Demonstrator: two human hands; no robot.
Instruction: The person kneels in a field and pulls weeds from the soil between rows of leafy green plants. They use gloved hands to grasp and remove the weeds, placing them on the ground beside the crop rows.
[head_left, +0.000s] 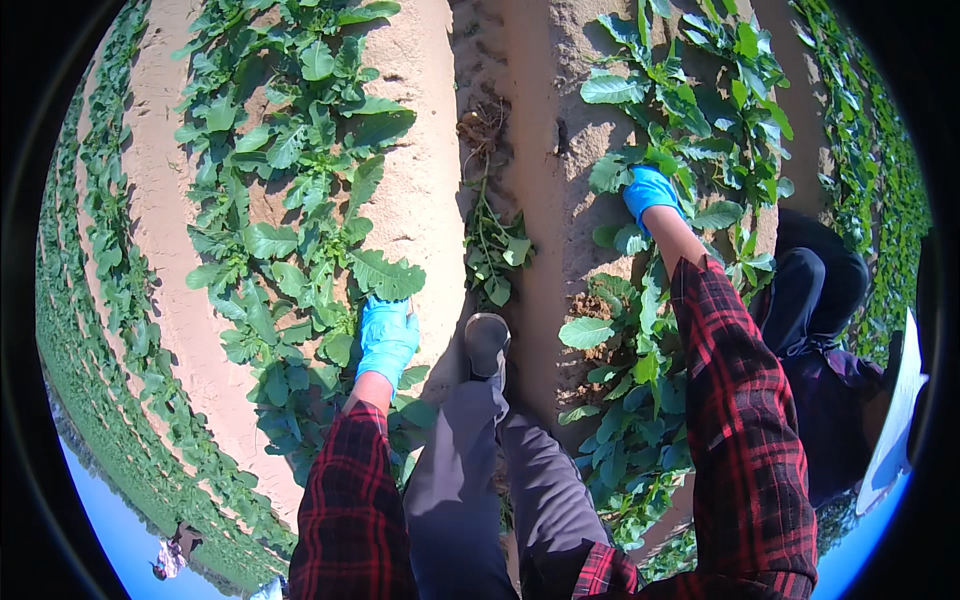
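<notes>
My left hand, in a blue disposable glove, is at the right edge of the left row of leafy green plants. A broad toothed leaf lies just beyond its fingers and partly covers them. Over on the other side, my right hand, gloved in the same blue, reaches into the right row of plants. Leaves hide its fingertips, so whether it grips a stem does not show. Between the rows, an uprooted plant with wilted leaves and bare roots lies in the furrow.
My shoe stands in the sandy furrow between raised beds. Close on the right, a person in dark trousers and a wide pale hat crouches. Another person is far off at lower left. More crop rows run alongside.
</notes>
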